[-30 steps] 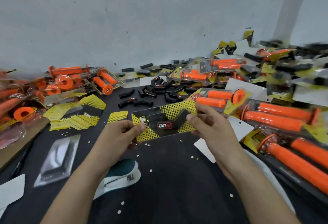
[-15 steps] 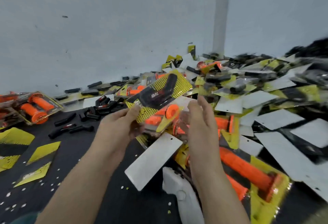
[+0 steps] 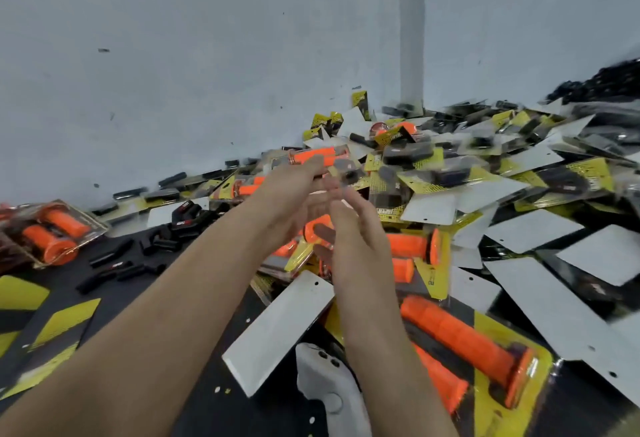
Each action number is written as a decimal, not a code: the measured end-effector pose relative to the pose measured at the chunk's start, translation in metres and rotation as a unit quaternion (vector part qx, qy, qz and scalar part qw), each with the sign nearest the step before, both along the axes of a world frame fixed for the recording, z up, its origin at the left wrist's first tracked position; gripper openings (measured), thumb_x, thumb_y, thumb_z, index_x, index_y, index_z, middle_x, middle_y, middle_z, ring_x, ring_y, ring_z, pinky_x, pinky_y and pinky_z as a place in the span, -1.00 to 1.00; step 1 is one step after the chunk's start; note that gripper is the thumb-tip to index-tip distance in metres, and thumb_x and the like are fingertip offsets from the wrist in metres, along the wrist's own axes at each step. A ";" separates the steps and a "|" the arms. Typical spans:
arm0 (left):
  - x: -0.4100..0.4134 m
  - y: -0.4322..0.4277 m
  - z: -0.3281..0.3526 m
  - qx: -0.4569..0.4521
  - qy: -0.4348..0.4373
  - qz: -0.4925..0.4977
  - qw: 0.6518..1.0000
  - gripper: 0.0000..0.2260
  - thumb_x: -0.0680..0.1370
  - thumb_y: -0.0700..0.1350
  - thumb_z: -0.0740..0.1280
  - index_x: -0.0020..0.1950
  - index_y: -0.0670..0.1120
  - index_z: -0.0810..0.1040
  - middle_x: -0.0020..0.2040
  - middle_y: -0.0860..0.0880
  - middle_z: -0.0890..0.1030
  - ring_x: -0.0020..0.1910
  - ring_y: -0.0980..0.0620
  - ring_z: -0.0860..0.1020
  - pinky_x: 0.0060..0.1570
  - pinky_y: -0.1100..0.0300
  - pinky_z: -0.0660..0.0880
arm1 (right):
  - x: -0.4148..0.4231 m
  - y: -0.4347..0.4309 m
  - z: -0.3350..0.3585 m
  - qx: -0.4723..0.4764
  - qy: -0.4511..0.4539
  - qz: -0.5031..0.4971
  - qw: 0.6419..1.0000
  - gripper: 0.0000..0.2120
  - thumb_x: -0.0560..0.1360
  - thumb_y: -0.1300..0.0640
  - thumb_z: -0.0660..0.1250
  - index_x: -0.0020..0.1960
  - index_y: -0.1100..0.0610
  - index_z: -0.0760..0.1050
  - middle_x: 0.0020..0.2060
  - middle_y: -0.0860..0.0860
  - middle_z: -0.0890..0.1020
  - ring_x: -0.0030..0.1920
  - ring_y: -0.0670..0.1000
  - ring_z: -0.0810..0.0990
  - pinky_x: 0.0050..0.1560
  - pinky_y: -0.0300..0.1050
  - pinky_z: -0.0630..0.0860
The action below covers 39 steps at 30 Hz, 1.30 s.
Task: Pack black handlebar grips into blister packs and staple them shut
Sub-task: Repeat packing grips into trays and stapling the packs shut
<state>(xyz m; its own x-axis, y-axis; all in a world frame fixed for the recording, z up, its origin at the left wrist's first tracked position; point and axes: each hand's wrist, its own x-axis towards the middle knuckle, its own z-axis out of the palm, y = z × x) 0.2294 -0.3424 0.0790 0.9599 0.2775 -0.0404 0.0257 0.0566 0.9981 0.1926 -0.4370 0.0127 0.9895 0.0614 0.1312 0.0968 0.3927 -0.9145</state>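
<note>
My left hand (image 3: 294, 197) reaches forward over the pile with its fingers stretched out. My right hand (image 3: 353, 239) is beside it, fingers straight and pointing up, holding nothing. Just past the left fingertips is a blurred blister pack with a black grip (image 3: 346, 175), above the heap of finished packs (image 3: 450, 180). I cannot tell whether any finger still touches it. Loose black handlebar grips (image 3: 156, 246) lie on the dark table to the left. A white stapler (image 3: 329, 395) lies at the bottom centre, under my right forearm.
Orange grips in yellow-backed packs (image 3: 460, 339) lie at the lower right and at the far left (image 3: 52, 235). White backing cards (image 3: 280, 329) are scattered across the right side. Yellow-black cards (image 3: 59, 329) lie at the lower left. A grey wall stands behind.
The view has swung right toward the pile. The yellow pack with the black grip has left my left hand's pinch, and both hands now show straight fingers.
</note>
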 end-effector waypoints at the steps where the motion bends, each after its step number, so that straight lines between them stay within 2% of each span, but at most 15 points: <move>1: -0.008 0.010 -0.003 0.026 0.008 -0.001 1.000 -0.80 0.65 -0.07 0.25 0.09 -0.19 0.53 0.05 -0.17 0.67 -0.15 -0.08 0.66 -0.08 0.04 0.59 | -0.003 0.008 -0.002 -0.019 -0.009 0.013 1.000 -0.66 0.63 0.00 0.25 0.40 0.00 0.43 0.25 0.07 0.59 0.26 0.19 0.56 0.26 0.34 0.48; 4: -0.044 0.052 -0.022 0.055 0.031 0.021 0.998 -0.78 0.62 -0.07 0.29 0.09 -0.20 0.60 0.05 -0.19 0.68 -0.11 -0.11 0.64 0.01 -0.03 0.58 | -0.019 0.034 -0.009 -0.095 -0.064 0.056 0.992 -0.66 0.63 -0.02 0.24 0.39 -0.09 0.42 0.25 -0.03 0.58 0.24 0.09 0.57 0.24 0.25 0.52; 6: -0.072 0.080 -0.028 0.079 0.048 0.055 0.994 -0.78 0.61 -0.06 0.30 0.09 -0.17 0.63 0.02 -0.18 0.70 -0.09 -0.09 0.66 -0.03 0.01 0.62 | -0.035 0.050 -0.014 -0.149 -0.115 0.084 0.979 -0.64 0.61 -0.06 0.22 0.40 -0.15 0.39 0.24 -0.11 0.57 0.21 -0.05 0.57 0.21 0.07 0.55; 9: -0.112 0.133 -0.044 0.124 0.083 0.108 0.983 -0.80 0.64 -0.06 0.28 0.09 -0.17 0.58 -0.08 -0.17 0.69 -0.09 -0.11 0.65 0.09 -0.10 0.58 | -0.063 0.073 -0.013 -0.210 -0.172 0.135 0.953 -0.61 0.60 -0.12 0.16 0.42 -0.20 0.32 0.24 -0.18 0.53 0.14 -0.17 0.55 0.07 -0.16 0.52; 11: -0.140 0.168 -0.051 0.198 0.119 0.151 0.961 -0.76 0.66 -0.05 0.24 0.13 -0.20 0.55 -0.08 -0.15 0.67 -0.19 -0.05 0.63 -0.07 0.00 0.60 | -0.079 0.088 -0.012 -0.257 -0.197 0.166 0.931 -0.62 0.62 -0.13 0.12 0.43 -0.25 0.25 0.26 -0.23 0.45 0.13 -0.19 0.52 0.08 -0.12 0.52; 13: -0.169 0.203 -0.056 0.292 0.153 0.194 0.924 -0.79 0.66 -0.05 0.23 0.10 -0.17 0.56 -0.08 -0.12 0.68 -0.27 0.01 0.61 -0.18 0.13 0.55 | -0.091 0.103 -0.012 -0.303 -0.225 0.177 0.909 -0.62 0.65 -0.10 0.11 0.46 -0.21 0.23 0.29 -0.19 0.42 0.10 -0.15 0.52 0.11 -0.09 0.50; 16: -0.209 0.245 -0.060 0.449 0.220 0.215 0.839 -0.85 0.64 -0.08 0.23 -0.02 -0.09 0.56 -0.07 -0.09 0.68 -0.20 -0.03 0.62 -0.19 0.18 0.49 | -0.104 0.124 -0.017 -0.350 -0.251 0.197 0.881 -0.59 0.66 -0.07 0.10 0.50 -0.15 0.21 0.32 -0.15 0.41 0.08 -0.13 0.52 0.03 -0.15 0.43; 18: -0.228 0.268 -0.064 0.534 0.265 0.211 0.775 -0.82 0.63 -0.06 0.23 0.08 -0.11 0.57 0.02 -0.08 0.66 -0.11 -0.05 0.58 -0.16 0.16 0.43 | -0.111 0.136 -0.023 -0.379 -0.266 0.214 0.860 -0.59 0.67 -0.07 0.09 0.50 -0.13 0.21 0.32 -0.12 0.42 0.09 -0.09 0.53 0.03 -0.12 0.43; 20: -0.244 0.285 -0.069 0.576 0.295 0.218 0.731 -0.78 0.63 -0.05 0.22 0.17 -0.11 0.55 0.08 -0.11 0.63 -0.07 -0.07 0.56 -0.10 0.12 0.46 | -0.117 0.146 -0.028 -0.400 -0.274 0.226 0.845 -0.60 0.67 -0.06 0.08 0.50 -0.12 0.21 0.31 -0.10 0.43 0.12 -0.05 0.52 0.02 -0.10 0.40; 22: -0.257 0.297 -0.073 0.587 0.313 0.232 0.710 -0.79 0.63 -0.06 0.21 0.14 -0.12 0.56 0.06 -0.13 0.64 -0.07 -0.10 0.56 -0.05 0.06 0.51 | -0.121 0.155 -0.033 -0.414 -0.275 0.229 0.837 -0.61 0.67 -0.06 0.07 0.49 -0.12 0.22 0.31 -0.09 0.44 0.15 -0.01 0.51 -0.01 -0.10 0.35; 25: -0.274 0.311 -0.076 0.589 0.342 0.234 0.693 -0.83 0.63 -0.10 0.21 -0.03 -0.13 0.56 -0.03 -0.20 0.66 -0.09 -0.18 0.60 -0.07 -0.01 0.53 | -0.125 0.166 -0.037 -0.423 -0.280 0.231 0.830 -0.62 0.66 -0.04 0.07 0.48 -0.11 0.24 0.28 -0.09 0.45 0.16 0.01 0.51 0.00 -0.06 0.34; 28: -0.285 0.319 -0.075 0.591 0.368 0.227 0.681 -0.84 0.62 -0.11 0.23 -0.13 -0.11 0.50 -0.14 -0.18 0.64 -0.17 -0.15 0.58 -0.10 0.01 0.53 | -0.128 0.176 -0.039 -0.423 -0.283 0.240 0.826 -0.62 0.66 -0.03 0.08 0.47 -0.08 0.26 0.25 -0.07 0.46 0.14 0.01 0.52 0.05 -0.02 0.42; 32: -0.292 0.326 -0.076 0.593 0.406 0.200 0.667 -0.71 0.62 -0.08 0.22 -0.28 -0.13 0.42 -0.31 -0.09 0.50 -0.31 -0.07 0.45 -0.31 0.13 0.33 | -0.132 0.184 -0.041 -0.430 -0.283 0.251 0.820 -0.64 0.67 -0.01 0.08 0.45 -0.06 0.28 0.24 -0.05 0.47 0.12 0.04 0.51 0.10 0.02 0.46; 35: -0.297 0.326 -0.077 0.576 0.426 0.176 0.675 -0.72 0.63 -0.02 0.23 -0.22 -0.14 0.45 -0.24 -0.14 0.56 -0.27 -0.08 0.49 -0.26 0.16 0.37 | -0.135 0.189 -0.042 -0.432 -0.289 0.253 0.816 -0.65 0.67 -0.01 0.07 0.44 -0.05 0.29 0.22 -0.05 0.47 0.09 0.04 0.50 0.04 -0.01 0.42; 39: -0.300 0.326 -0.075 0.566 0.422 0.172 0.687 -0.85 0.61 -0.11 0.26 -0.12 -0.13 0.50 -0.14 -0.18 0.62 -0.20 -0.10 0.55 -0.18 0.15 0.44 | -0.135 0.191 -0.042 -0.429 -0.289 0.252 0.818 -0.66 0.67 -0.02 0.08 0.42 -0.05 0.30 0.21 -0.05 0.48 0.11 0.05 0.51 0.08 0.02 0.44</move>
<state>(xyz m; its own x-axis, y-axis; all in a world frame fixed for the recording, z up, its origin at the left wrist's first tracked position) -0.0710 -0.0168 0.0040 0.5972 0.7939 -0.1142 0.8014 -0.5964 0.0450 0.0574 -0.2459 -0.0296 0.5984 0.7569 0.2628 0.6333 -0.2460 -0.7338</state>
